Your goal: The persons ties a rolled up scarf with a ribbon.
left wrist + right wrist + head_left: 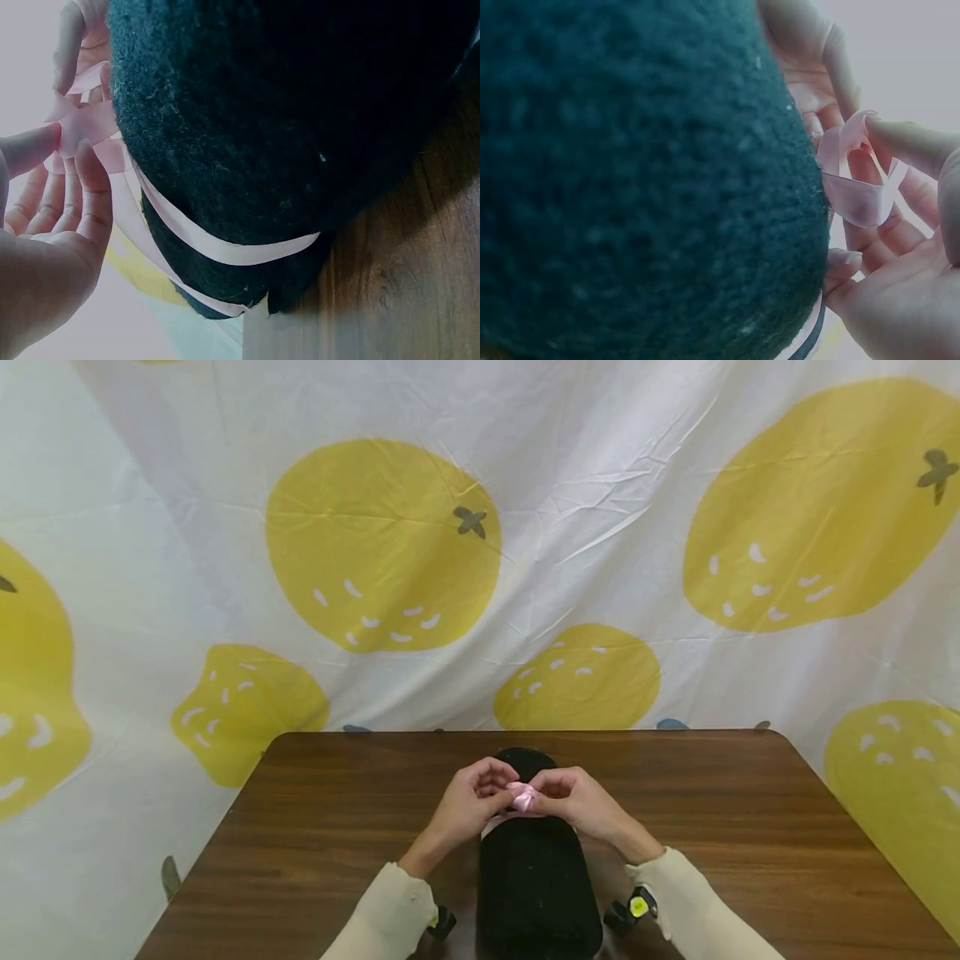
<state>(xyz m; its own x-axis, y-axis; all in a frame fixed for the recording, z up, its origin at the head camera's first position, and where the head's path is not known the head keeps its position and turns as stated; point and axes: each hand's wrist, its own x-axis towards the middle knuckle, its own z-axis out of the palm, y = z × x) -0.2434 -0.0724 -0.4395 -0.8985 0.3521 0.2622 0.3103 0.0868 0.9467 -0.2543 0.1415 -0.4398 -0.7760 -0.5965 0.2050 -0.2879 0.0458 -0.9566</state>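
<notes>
A long black object (536, 889) with rounded ends and a fuzzy, felt-like surface lies on the table, pointing away from me. Pale pink ribbon (232, 253) runs around its far part, in two bands in the left wrist view. Above it, my left hand (465, 803) pinches a bunched part of the pink ribbon (522, 795) between thumb and fingers. From the other side my right hand (588, 806) also pinches the ribbon, which bends into a loop (861, 204) in the right wrist view. The black object hides part of each far hand in the wrist views.
The brown wooden table (337, 835) extends to both sides of the black object. Behind its far edge hangs a white cloth (585, 552) printed with yellow fruit. Small black devices (622, 914) are strapped at both wrists, beside the object.
</notes>
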